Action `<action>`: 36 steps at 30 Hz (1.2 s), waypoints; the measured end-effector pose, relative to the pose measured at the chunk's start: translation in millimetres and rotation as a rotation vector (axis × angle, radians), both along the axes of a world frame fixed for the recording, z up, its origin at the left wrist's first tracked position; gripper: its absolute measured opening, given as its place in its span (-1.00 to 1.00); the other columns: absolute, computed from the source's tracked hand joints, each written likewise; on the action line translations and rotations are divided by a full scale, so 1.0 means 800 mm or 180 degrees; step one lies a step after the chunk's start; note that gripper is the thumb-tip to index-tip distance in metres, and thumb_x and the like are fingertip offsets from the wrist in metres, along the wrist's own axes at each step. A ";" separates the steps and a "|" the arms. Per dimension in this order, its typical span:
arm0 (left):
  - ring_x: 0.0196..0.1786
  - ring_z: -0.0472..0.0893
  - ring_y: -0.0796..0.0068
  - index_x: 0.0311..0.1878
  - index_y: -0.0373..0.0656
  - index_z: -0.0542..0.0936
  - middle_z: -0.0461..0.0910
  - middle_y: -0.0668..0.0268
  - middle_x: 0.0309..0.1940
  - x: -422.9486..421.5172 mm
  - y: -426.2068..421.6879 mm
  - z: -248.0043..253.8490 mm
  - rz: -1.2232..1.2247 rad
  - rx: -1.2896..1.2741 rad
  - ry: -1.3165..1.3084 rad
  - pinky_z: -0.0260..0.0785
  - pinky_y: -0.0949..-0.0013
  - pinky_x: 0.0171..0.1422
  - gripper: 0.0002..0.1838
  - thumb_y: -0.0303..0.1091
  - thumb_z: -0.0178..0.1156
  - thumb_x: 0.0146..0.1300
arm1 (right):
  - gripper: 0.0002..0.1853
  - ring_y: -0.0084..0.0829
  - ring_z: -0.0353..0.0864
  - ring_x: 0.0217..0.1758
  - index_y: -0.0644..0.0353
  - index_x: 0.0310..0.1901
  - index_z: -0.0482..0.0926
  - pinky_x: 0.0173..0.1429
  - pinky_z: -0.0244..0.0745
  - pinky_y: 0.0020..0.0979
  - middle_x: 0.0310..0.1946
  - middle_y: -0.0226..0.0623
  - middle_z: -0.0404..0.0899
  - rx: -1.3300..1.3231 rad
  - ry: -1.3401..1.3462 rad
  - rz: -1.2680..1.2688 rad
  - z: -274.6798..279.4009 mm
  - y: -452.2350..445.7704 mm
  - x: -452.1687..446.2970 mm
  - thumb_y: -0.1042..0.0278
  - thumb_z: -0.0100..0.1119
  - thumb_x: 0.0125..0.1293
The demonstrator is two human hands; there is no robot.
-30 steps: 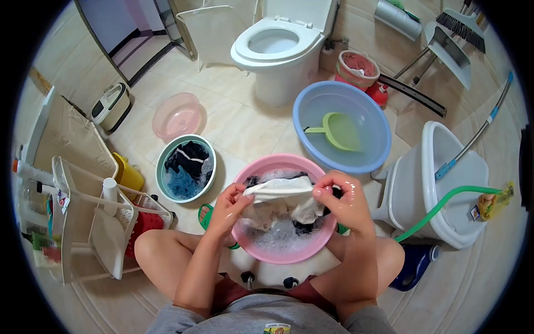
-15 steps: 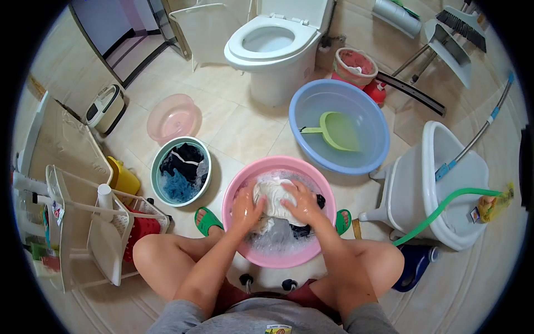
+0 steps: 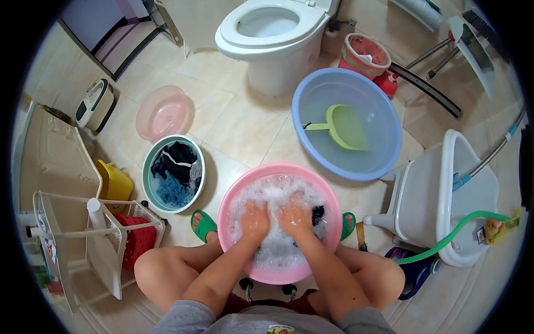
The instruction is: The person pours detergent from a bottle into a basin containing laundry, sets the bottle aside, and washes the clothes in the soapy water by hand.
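Note:
Both hands are down in the suds of a pink basin (image 3: pixel 223 222) between the person's knees. My left hand (image 3: pixel 255 219) is in the left half of the foam, its fingertips hidden under the bubbles. Beside it, my right hand (image 3: pixel 295 216) also reaches into the foam, with its fingers partly covered. Whatever the hands press or hold is hidden. A piece of dark cloth (image 3: pixel 317 215) shows at the right side of the basin. The white cloth cannot be made out under the foam.
A blue basin (image 3: pixel 300 133) holds water and a green scoop (image 3: pixel 347 128). At left stand a teal-rimmed basin (image 3: pixel 147 183) of dark and blue clothes, an empty pink basin (image 3: pixel 162 114) and a shelf rack (image 3: pixel 72 234). A white tub (image 3: pixel 417 195) with a green hose (image 3: pixel 448 238) is at right.
The white cloth, first held up by both hands and then pressed into the basin, has gone out of sight. Both hands have sunk into thicker foam. The camera view has shifted.

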State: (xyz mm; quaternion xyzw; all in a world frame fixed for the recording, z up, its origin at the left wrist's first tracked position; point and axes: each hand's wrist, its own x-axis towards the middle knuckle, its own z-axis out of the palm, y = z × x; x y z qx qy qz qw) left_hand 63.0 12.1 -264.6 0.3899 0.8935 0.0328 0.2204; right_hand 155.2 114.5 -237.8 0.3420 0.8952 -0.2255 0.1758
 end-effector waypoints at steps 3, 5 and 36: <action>0.36 0.30 0.07 0.32 -0.11 0.34 0.22 -0.07 0.34 -0.004 0.008 -0.012 0.0070 -0.0666 -0.0409 0.29 0.01 0.26 -0.45 -0.28 0.02 0.23 | -0.55 -0.07 -0.02 0.50 -0.22 0.25 0.44 0.41 -0.05 0.13 0.41 -0.16 0.13 0.0358 -0.0529 0.0396 -0.059 -0.011 0.002 0.05 -0.06 0.33; 0.39 0.27 0.10 0.31 -0.18 0.35 0.20 -0.06 0.36 -0.006 0.011 -0.024 0.0153 -0.0934 -0.0676 0.26 0.02 0.31 -0.46 -0.30 -0.01 0.24 | -0.52 -0.07 -0.06 0.51 -0.09 0.29 0.39 0.45 -0.12 0.10 0.42 -0.15 0.10 0.1110 -0.0701 0.0016 -0.136 -0.029 0.011 0.09 -0.11 0.35; -0.28 0.59 0.50 -0.12 -0.40 0.58 0.63 0.23 -0.34 -0.041 -0.072 0.194 0.1293 0.2370 -0.3121 0.44 0.38 -0.17 -0.62 -0.20 0.21 0.23 | -0.61 -0.05 0.56 -0.01 0.33 -0.05 0.52 0.12 0.39 -0.24 -0.16 0.08 0.59 -0.1408 0.2280 -0.1053 0.207 0.026 0.040 0.38 -0.01 0.07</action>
